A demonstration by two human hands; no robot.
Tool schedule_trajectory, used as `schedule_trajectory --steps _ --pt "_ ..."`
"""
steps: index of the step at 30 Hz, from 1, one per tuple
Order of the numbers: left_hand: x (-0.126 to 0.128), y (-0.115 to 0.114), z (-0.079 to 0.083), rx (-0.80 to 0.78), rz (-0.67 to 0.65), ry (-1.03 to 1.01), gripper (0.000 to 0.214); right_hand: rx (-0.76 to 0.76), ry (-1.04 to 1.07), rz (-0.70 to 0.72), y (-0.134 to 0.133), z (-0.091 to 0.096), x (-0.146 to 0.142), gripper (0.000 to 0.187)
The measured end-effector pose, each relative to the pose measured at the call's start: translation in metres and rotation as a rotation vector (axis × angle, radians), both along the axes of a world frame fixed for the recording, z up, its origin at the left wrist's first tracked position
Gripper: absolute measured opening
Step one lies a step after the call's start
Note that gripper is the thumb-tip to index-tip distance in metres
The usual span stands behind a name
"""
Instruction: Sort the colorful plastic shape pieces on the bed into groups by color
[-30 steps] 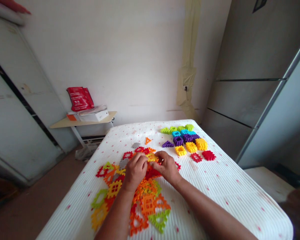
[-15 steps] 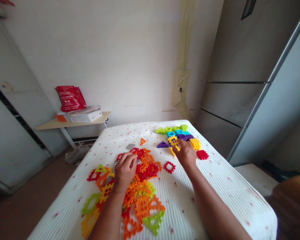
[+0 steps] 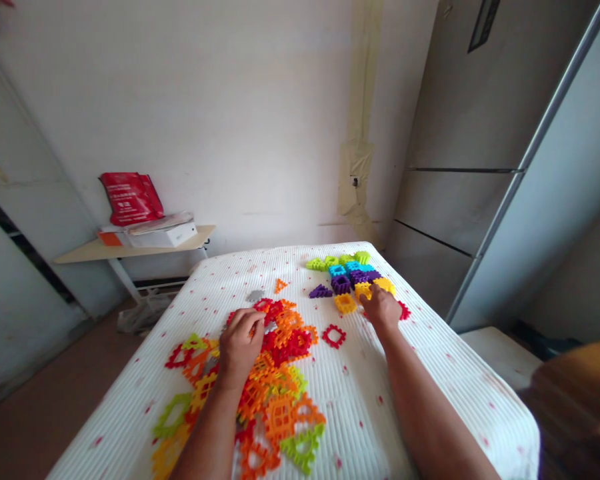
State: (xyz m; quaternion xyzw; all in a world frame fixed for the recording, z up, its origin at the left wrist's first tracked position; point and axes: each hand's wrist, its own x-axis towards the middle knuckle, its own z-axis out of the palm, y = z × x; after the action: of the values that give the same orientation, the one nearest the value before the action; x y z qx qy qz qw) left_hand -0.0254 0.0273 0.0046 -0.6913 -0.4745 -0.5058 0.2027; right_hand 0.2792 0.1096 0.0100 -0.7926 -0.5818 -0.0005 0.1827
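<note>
Interlocking plastic building pieces with notched edges lie on the table. My left hand [image 3: 241,339] rests over the mixed heap [image 3: 280,380] of red, orange, yellow and lime pieces, its fingers curled. Whatever those fingers hold is hidden. Farther right, my right hand [image 3: 384,308] has its fingertips closed on a yellow square piece [image 3: 363,289] at the sorted rows. Beside it are a yellow stack [image 3: 385,285] and a yellow frame piece [image 3: 345,304]. Red pieces [image 3: 405,311] are partly hidden behind my right hand.
Purple [image 3: 341,285], blue [image 3: 353,267] and lime stacks [image 3: 347,259] stand in rows at the back right. A red frame [image 3: 334,336], purple triangle [image 3: 321,291], orange triangle [image 3: 281,286] and grey piece [image 3: 255,295] lie apart. A fridge [image 3: 460,187] stands right; a side table [image 3: 95,251] left.
My right hand has shifted slightly right and lower, and the yellow window piece it held raised is now down beside the yellow stack. My left hand stays over the heap. The view has turned slightly.
</note>
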Motion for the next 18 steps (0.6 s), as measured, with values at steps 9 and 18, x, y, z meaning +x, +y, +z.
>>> schedule_trajectory --steps 9,18 --pt "0.0 0.0 0.001 -0.019 -0.006 -0.013 0.012 -0.013 -0.016 0.002 0.005 -0.007 0.001 0.034" --pt "-0.01 -0.003 0.001 -0.246 0.16 -0.154 0.014 -0.032 -0.008 -0.004 0.006 -0.01 0.0 0.044"
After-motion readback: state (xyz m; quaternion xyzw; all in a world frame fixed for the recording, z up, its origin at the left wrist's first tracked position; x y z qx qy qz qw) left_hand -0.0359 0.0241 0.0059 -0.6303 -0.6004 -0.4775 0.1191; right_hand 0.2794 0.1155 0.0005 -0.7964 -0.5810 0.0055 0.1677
